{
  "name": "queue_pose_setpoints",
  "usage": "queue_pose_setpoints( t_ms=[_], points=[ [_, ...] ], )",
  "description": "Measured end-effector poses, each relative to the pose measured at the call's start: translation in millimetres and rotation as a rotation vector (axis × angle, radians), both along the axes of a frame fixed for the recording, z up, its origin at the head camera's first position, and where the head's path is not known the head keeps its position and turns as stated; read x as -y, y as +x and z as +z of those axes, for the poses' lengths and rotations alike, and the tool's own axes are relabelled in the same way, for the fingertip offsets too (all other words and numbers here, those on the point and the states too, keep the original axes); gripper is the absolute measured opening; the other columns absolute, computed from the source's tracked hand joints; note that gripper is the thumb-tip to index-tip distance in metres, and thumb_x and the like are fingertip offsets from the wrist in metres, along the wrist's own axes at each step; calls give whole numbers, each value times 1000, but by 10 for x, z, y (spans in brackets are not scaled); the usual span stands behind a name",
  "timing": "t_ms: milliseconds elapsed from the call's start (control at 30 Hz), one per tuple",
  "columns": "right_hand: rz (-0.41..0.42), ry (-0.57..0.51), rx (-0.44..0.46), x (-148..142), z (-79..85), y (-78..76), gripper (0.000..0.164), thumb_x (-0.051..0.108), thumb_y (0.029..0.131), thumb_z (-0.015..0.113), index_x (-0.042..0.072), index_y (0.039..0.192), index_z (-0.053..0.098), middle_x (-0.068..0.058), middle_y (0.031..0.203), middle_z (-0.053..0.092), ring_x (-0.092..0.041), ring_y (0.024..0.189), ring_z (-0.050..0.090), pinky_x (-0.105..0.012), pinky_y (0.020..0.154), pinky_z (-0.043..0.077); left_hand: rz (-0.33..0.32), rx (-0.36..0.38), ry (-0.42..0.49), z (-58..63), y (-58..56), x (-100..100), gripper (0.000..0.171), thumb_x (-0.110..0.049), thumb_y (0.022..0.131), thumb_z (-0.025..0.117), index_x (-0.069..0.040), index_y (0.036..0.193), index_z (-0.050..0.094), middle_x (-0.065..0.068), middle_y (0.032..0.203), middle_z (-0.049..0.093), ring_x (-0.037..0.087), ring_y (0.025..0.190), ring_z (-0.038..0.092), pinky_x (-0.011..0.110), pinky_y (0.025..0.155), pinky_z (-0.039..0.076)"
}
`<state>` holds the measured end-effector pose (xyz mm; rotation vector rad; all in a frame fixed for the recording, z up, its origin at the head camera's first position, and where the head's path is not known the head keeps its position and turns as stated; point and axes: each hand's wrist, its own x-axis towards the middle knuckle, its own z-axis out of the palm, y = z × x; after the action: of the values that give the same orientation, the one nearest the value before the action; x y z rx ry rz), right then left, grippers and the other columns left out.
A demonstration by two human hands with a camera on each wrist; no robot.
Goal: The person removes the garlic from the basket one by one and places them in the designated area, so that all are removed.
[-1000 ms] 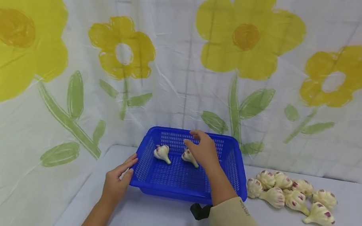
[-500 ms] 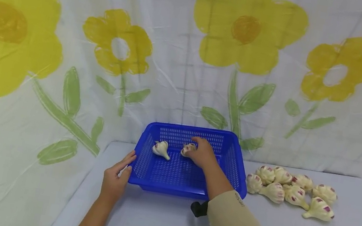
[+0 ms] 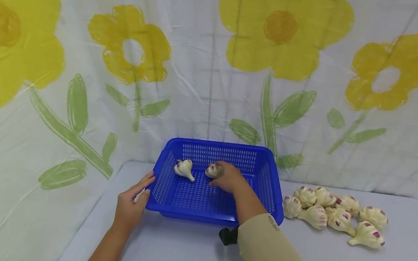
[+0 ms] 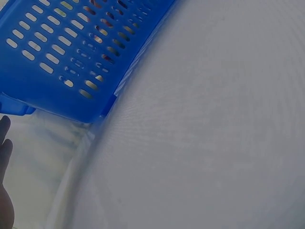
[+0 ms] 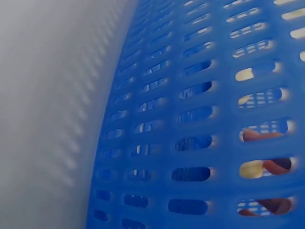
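Low in the blue plastic basket (image 3: 194, 215), my right hand (image 3: 231, 178) grips a garlic bulb (image 3: 213, 171) between fingers and thumb; its stem is hidden by the hand. A second garlic bulb (image 3: 185, 169) lies to the left inside the same basket, stem toward the front right. My left hand (image 3: 131, 205) touches the basket's left rim near the front corner with extended fingers. Only some fingers (image 4: 5, 148) of it show in the left wrist view. In the right wrist view, the slotted basket wall (image 5: 190, 152) blocks most of the right hand.
To the right of the basket, several garlic bulbs (image 3: 339, 214) lie clustered on the white-covered table (image 3: 186, 257). Behind the basket hangs a white curtain (image 3: 189, 99) with yellow flowers. The basket's walls stand around the right hand.
My right hand has come down from above the right-hand garlic bulb and taken hold of it. The left hand stays at the basket's rim. The head view has shifted slightly.
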<state>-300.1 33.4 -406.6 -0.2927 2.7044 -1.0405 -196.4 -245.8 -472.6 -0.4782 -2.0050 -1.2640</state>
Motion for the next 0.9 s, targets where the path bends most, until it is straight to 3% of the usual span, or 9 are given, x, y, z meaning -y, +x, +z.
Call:
queue_pose_setpoints(
  t_ms=[300, 433, 600, 733, 900],
  points=[
    [130, 76, -67, 32, -36, -35, 80, 22, 80, 80, 11, 149, 42, -16, 161, 25, -44, 146, 24, -58, 117, 27, -3, 34, 3, -33, 1, 1, 35, 8, 91, 56, 3, 124, 66, 20, 133, 61, 8, 129, 54, 15, 107, 40],
    [126, 82, -53, 37, -16, -16, 76, 21, 80, 81, 12, 147, 46, -16, 157, 33, -44, 144, 29, -57, 114, 34, -2, 11, -3, -18, -20, -5, 34, 10, 90, 56, 5, 123, 66, 22, 131, 62, 8, 129, 55, 15, 107, 40],
    [100, 50, -13, 28, -34, -8, 70, 13, 79, 81, 9, 142, 51, -16, 143, 50, -38, 130, 48, -48, 100, 49, 19, -24, -15, 31, 18, -45, 35, 15, 87, 56, 8, 119, 67, 26, 127, 63, 14, 127, 57, 14, 106, 40],
    [89, 34, 33, 19, -33, -9, 68, 7, 79, 79, 6, 141, 51, -16, 137, 57, -33, 122, 57, -44, 97, 52, 21, -41, -19, 159, 90, -109, 33, 17, 85, 55, 13, 115, 66, 33, 122, 62, 27, 124, 59, 16, 105, 42],
    [73, 44, 67, 12, -19, -22, 65, 8, 82, 77, 7, 142, 51, -16, 141, 54, -33, 125, 55, -45, 98, 51, 11, -27, -20, 298, 154, -162, 31, 18, 85, 55, 16, 114, 65, 38, 120, 60, 31, 122, 60, 17, 105, 43]
  ],
)
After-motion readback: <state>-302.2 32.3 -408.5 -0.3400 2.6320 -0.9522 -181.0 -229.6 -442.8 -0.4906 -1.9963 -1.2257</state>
